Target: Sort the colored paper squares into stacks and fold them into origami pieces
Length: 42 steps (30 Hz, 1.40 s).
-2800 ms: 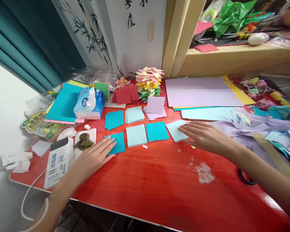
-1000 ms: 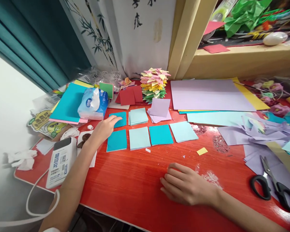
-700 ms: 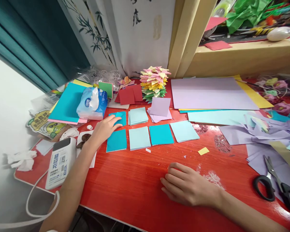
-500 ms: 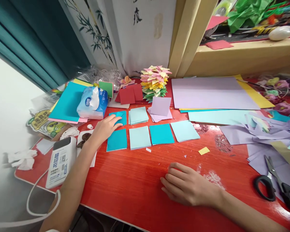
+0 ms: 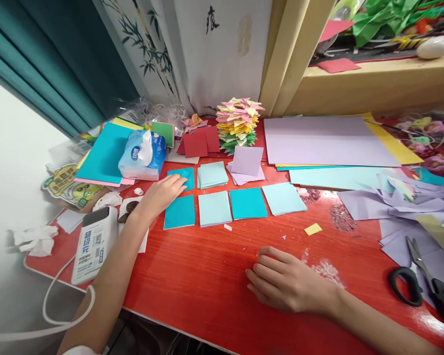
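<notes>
**Figure. Left grip on the rear-left blue stack; right grip resting at the front.**

The left grip lies, fingers extended and unclenched, on the rear blue stack, left and forward of the paper tower. The right grip is loosely curled on the table, well forward and right of the tower, well apart from that stack; its palm side is hidden, so whether it encloses anything cannot be told.

Count of small square stacks: seven. Blue, three: the rear one and two front blue stacks. Pale, three: the rear pale stack and two front pale stacks. Lilac, one: the lilac stack, just forward of the tower, its sheets fanned. Also one pair of scissors, far right and forward of the tower, and one yellow scrap, nearer it on the same side.

Edges: left of the tower, the tissue pack stands beside the rear blue stack; right of it spreads the large lilac sheet. Open room: bare table forward of the tower, between the front row and the near edge, partly taken by the right forearm.
</notes>
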Tool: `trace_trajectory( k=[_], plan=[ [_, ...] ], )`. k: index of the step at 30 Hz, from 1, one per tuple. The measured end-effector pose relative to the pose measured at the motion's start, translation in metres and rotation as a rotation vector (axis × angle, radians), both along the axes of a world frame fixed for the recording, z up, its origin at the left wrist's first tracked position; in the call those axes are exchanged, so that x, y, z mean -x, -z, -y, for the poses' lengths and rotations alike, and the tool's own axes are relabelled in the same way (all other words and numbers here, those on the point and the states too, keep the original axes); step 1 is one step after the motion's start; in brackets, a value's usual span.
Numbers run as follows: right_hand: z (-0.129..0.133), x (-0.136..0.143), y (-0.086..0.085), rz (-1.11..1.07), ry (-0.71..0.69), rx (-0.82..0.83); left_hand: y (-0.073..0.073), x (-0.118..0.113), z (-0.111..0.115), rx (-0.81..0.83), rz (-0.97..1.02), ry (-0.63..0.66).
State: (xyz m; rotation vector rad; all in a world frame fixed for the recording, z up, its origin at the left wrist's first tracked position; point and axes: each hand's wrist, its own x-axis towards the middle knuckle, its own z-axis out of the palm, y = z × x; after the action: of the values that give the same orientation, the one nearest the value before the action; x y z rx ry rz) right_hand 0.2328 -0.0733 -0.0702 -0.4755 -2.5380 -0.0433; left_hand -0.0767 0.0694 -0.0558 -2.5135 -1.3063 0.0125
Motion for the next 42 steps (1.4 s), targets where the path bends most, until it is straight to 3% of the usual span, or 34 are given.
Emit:
trace_trajectory(
  k=[6, 9, 11, 13, 14, 16, 18, 21, 24, 27, 30, 33, 35, 42],
  plan=[
    [-0.001, 0.000, 0.001, -0.017, 0.009, 0.029, -0.001, 0.004, 0.000, 0.007, 0.114, -0.067],
    [-0.001, -0.002, -0.002, -0.047, 0.010, 0.141, -0.010, 0.005, 0.006, -0.204, 0.191, -0.064],
    [-0.001, -0.003, -0.006, -0.123, 0.023, 0.395, -0.021, -0.003, 0.017, -0.431, 0.243, 0.009],
    [0.000, -0.003, -0.009, -0.298, 0.058, 0.855, -0.034, -0.021, 0.035, -0.626, 0.258, 0.178],
    [0.001, -0.002, -0.010, -0.426, 0.058, 1.119, -0.040, -0.033, 0.046, -0.670, 0.252, 0.298],
    [0.001, 0.001, -0.010, -0.712, -0.005, 1.573, -0.049, -0.060, 0.070, -0.588, 0.183, 0.604],
    [0.001, 0.006, -0.009, -0.939, -0.097, 1.818, -0.050, -0.084, 0.090, -0.536, 0.103, 0.817],
    [-0.001, 0.010, -0.011, -1.045, -0.051, 1.971, -0.038, -0.106, 0.105, -0.522, 0.098, 0.904],
    [-0.002, 0.011, -0.010, -1.072, 0.065, 1.961, -0.025, -0.110, 0.104, -0.370, 0.185, 0.828],
    [-0.003, 0.009, -0.007, -1.045, 0.209, 1.846, -0.021, -0.109, 0.096, -0.142, 0.378, 0.720],
    [-0.004, 0.007, -0.006, -0.989, 0.302, 1.747, -0.024, -0.108, 0.091, 0.035, 0.541, 0.503],
    [-0.004, 0.007, -0.009, -0.967, 0.324, 1.714, -0.027, -0.108, 0.090, 0.279, 0.707, 0.185],
    [-0.003, 0.007, -0.011, -0.970, 0.325, 1.699, -0.028, -0.108, 0.091, 0.461, 0.804, 0.048],
    [-0.001, 0.007, -0.012, -0.915, 0.340, 1.654, -0.027, -0.112, 0.095, 0.718, 0.952, -0.162]
  ],
)
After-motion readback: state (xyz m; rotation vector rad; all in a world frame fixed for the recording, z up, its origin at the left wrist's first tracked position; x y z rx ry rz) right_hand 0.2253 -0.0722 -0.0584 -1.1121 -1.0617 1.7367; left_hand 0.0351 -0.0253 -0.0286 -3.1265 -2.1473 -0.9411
